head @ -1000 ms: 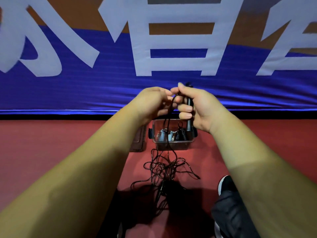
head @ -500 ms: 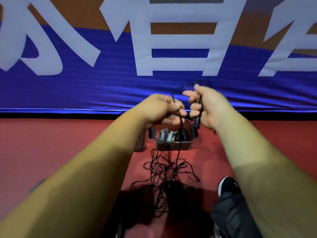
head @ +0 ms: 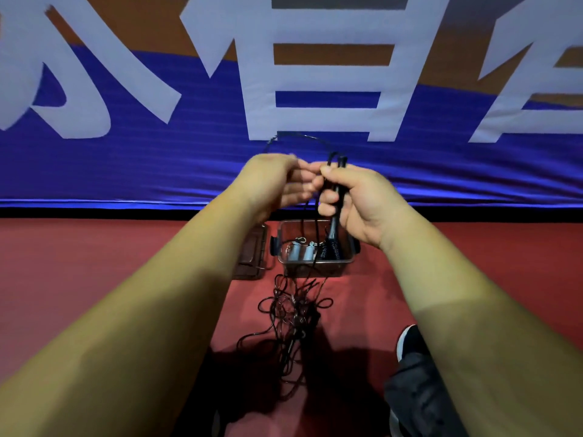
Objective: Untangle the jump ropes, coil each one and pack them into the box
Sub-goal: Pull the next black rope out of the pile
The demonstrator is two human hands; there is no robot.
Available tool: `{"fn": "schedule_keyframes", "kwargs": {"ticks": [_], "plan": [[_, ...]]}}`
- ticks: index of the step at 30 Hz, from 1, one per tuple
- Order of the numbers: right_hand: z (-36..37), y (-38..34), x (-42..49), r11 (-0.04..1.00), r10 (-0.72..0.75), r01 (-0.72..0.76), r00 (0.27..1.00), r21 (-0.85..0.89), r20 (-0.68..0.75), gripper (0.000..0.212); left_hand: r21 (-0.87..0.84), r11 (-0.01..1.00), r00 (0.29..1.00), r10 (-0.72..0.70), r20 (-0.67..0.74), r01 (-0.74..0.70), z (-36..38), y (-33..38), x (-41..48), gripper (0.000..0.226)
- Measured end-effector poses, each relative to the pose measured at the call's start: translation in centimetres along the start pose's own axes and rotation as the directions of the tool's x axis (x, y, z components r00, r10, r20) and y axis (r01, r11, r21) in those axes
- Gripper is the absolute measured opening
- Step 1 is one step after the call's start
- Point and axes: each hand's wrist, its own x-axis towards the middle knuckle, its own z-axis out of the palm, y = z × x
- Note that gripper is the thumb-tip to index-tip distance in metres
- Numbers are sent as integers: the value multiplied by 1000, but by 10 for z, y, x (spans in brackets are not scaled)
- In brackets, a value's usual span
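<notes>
Banner (head: 132, 171) w/ cropped white chars

Above the box (head: 315, 263), the right hand (head: 356, 203) gripped black handles (head: 337, 197); the left hand (head: 274, 181) pinched the cord (head: 303, 138).

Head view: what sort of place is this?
Likely an indoor sports hall: red court-style floor, a big blue banner with white characters, and tangled jump ropes by a clear box.

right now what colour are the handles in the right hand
Black. The head view, the only one, shows the handles gripped in the right hand.
</notes>
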Motion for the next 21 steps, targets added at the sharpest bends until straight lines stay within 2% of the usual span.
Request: {"fn": "schedule_keyframes", "kwargs": {"ticks": [1, 2, 5, 7, 8, 9, 11, 13, 15, 18, 21], "plan": [[2, -4, 1, 998, -7, 8, 1000, 65, -12, 19, 60, 997, 996, -47, 81, 42, 3, -5, -3, 23], [3, -9, 1, 992, -10, 12, 1000, 128, -20, 18, 138, 989, 984, -81, 161, 59, 5, -11, -5, 29], [5, -22, 2, 955, -45, 59, 998, 291, -54, 18, 457, 890, 894, -213, 395, 10, 3, -29, -10, 39], [4, -30, 3, 924, -83, 113, 992, 365, -97, 20, 666, 738, 857, -275, 437, -103, 1, -41, -9, 25], [2, -32, 5, 916, -95, 134, 988, 378, -121, 21, 698, 703, 860, -267, 435, -136, 0, -45, -7, 19], [-2, -33, 7, 920, -95, 143, 985, 364, -146, 21, 682, 722, 873, -253, 417, -116, 0, -47, -6, 18], [-10, -30, 13, 964, -64, 114, 976, 242, -206, 29, 526, 850, 915, -195, 353, -22, 1, -43, -4, 22], [-19, -25, 17, 998, -2, 20, 965, 67, -261, 44, 282, 960, 959, -86, 271, 6, 2, -28, -4, 20], [-25, -20, 16, 993, 94, -109, 962, -47, -258, 50, 10, 1000, 982, 11, 189, -13, 1, -12, -2, 17], [-25, -12, 4, 928, 253, -284, 956, -241, -152, 46, -375, 927, 992, 67, 105, -23, -1, 7, 2, 16], [-19, -2, -5, 887, 320, -312, 947, -342, -34, 44, -582, 813, 997, 56, 61, -10, -4, 14, 4, 19]]}}
